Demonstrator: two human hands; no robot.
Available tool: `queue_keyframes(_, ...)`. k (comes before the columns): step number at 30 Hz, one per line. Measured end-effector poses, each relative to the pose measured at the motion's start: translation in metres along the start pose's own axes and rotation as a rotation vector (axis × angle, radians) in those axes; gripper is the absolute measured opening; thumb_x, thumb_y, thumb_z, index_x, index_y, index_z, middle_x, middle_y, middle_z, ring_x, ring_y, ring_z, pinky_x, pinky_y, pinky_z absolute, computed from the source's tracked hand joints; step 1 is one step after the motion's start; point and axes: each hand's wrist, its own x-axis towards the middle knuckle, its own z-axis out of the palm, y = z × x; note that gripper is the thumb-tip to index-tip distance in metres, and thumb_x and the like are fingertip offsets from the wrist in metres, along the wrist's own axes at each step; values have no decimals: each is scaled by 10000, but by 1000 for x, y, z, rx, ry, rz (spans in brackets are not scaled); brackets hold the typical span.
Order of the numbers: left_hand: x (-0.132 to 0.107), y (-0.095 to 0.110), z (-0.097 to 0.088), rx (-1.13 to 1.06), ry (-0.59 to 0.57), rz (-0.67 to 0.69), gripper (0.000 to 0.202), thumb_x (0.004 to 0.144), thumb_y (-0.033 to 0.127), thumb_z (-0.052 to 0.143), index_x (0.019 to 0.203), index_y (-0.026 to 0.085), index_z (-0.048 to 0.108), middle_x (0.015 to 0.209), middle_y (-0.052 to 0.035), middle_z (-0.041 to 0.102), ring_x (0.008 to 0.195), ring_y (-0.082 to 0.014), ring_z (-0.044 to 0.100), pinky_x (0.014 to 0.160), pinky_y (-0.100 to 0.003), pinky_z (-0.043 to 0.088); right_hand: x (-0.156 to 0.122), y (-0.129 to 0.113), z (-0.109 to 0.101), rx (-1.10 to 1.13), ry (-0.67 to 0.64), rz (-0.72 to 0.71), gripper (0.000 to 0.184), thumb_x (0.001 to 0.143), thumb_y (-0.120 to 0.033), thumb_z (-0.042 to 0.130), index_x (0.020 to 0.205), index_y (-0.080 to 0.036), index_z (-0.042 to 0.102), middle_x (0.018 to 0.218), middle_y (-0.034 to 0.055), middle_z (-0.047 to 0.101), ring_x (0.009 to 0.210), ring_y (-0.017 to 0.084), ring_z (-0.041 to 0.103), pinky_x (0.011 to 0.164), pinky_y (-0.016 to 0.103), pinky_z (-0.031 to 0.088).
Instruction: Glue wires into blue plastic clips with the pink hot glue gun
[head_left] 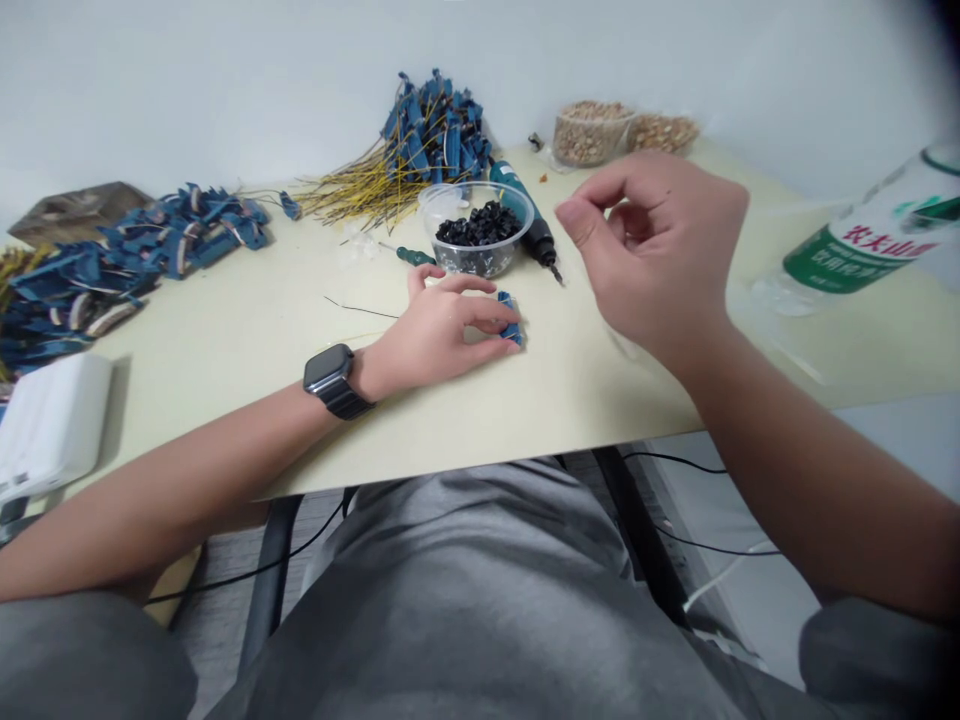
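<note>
My left hand [450, 325] rests low over the table, thumb and fingers closed on a small blue plastic part [510, 318]. Thin black and yellow wires come out from under that hand. Raised above the table on the right, my right hand [660, 250] is curled with thumb and forefinger together; whatever it may hold is hidden. Just beyond the left hand stands a clear round tub [480, 262] of small black pieces. A green and black electric screwdriver [536, 235] lies against its right side, and a small green-handled screwdriver [415, 256] lies at its left.
Blue parts with yellow wires [439, 130] are piled at the back, with more blue parts [180, 235] at left. A white box-shaped device [56, 425] sits front left. A tub of tan bits [592, 135] is at the back; a water bottle [862, 235] stands right.
</note>
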Motion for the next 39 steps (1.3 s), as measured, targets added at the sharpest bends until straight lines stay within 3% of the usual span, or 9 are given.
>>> queue_keyframes(3, 0, 2, 3, 0, 32, -1, 246, 1014, 518, 757, 1183, 376, 864, 1232, -13, 909, 1483, -343, 683, 1258, -651, 243, 1, -1, -2, 14, 49, -24, 221, 1029, -271, 755, 820, -257, 686, 813, 43, 692, 702, 198, 522, 735, 406, 440)
queue_keyframes(5, -1, 2, 4, 2, 50, -4, 258, 1011, 524, 764, 1194, 371, 862, 1254, -20, 906, 1482, -345, 685, 1265, -653, 243, 2, -3, -5, 3, -30, -2, 199, 1020, -259, 757, 827, -250, 708, 800, 33, 696, 686, 187, 527, 740, 401, 439)
queue_keyframes(9, -2, 2, 5, -19, 49, -23, 319, 999, 540, 776, 1257, 369, 851, 1251, -34, 909, 1488, -356, 680, 1268, -656, 249, 5, 2, -12, 35, -359, 144, 113, 950, -283, 837, 920, -251, 733, 770, -5, 688, 636, 173, 551, 693, 378, 428)
queue_keyframes(13, -2, 1, 5, -40, 33, -48, 348, 995, 545, 768, 1288, 372, 838, 1093, -25, 925, 1496, -370, 670, 1273, -669, 225, 5, 23, -14, -26, -680, 120, 421, 838, -496, 994, 1025, -277, 686, 755, -32, 646, 643, 185, 566, 647, 356, 406)
queue_keyframes(16, -2, 1, 5, -53, 31, -45, 389, 978, 552, 763, 1319, 371, 814, 1087, -20, 926, 1502, -374, 664, 1273, -676, 210, 2, 39, -8, -10, -803, 43, 568, 751, -547, 1049, 1067, -292, 651, 702, -60, 595, 623, 187, 557, 614, 350, 382)
queue_keyframes(22, -4, 4, 1, -62, 37, -10, 544, 901, 411, 678, 1437, 328, 712, 1124, -10, 924, 1450, -369, 687, 1271, -660, 213, 3, 44, 9, 59, -901, 26, 617, 729, -498, 1044, 1091, -304, 583, 684, -78, 590, 611, 196, 560, 609, 352, 358)
queue_keyframes(27, -4, 5, -2, -51, 26, -24, 525, 892, 410, 633, 1402, 310, 699, 1142, -11, 918, 1415, -375, 697, 1266, -643, 233, 6, 39, 16, 87, -906, 42, 609, 740, -506, 1035, 1087, -304, 577, 697, -75, 606, 652, 210, 599, 657, 359, 387)
queue_keyframes(36, -4, 3, -6, -92, 54, 1, 458, 915, 362, 621, 1361, 320, 718, 1224, -18, 913, 1432, -361, 691, 1286, -675, 268, 6, 41, 12, 69, -938, 55, 593, 745, -421, 1014, 1118, -309, 567, 693, -73, 620, 627, 208, 584, 645, 359, 366)
queue_keyframes(39, -4, 3, -10, -83, 121, -26, 436, 947, 357, 594, 1362, 326, 726, 1231, -19, 912, 1469, -357, 666, 1303, -693, 277, 13, 31, 2, -31, -1018, 151, 606, 738, -399, 993, 1137, -307, 546, 697, -77, 602, 614, 207, 586, 623, 348, 351)
